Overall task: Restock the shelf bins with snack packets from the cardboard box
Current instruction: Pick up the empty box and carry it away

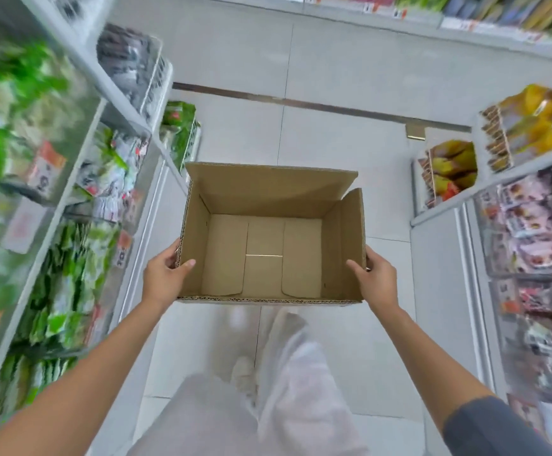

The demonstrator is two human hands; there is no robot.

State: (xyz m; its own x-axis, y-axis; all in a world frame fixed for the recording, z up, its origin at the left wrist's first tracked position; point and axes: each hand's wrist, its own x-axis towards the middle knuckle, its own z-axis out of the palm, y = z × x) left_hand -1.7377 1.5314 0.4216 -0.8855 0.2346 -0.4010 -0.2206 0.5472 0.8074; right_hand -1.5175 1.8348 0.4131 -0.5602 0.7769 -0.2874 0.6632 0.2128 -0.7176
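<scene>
Your left hand (166, 274) and right hand (375, 274) each grip a side wall of the cardboard box (268, 195): thumbs hooked over the rim on the inside, fingers curled against the outside. The box hangs between them at arm's length, off the floor, its near edge roughly level with your wrists. Its top is open, with the far flap and the right flap standing up. Inside you see only the bare bottom flaps, with a thin bright slit where they meet.

Below the box are your pale trousers (301, 390) and one light shoe (243, 373), blurred. You stand on a floor of large pale tiles (317, 136), crossed by a dark strip (301, 103) beyond the box.

You are in a narrow aisle. On your left, the white shelving (80, 153) holds bins of green packets (67, 268), with dark packets (129, 60) higher up – the box's left wall sits near that shelf edge. On your right, bins hold yellow packets (452, 166) and, closer to you, pink and dark packets (531, 232); that side lies further from the box. Open floor runs straight ahead to another shelf row (465, 14) across the far end. The shelf contents are too smeared to read.
</scene>
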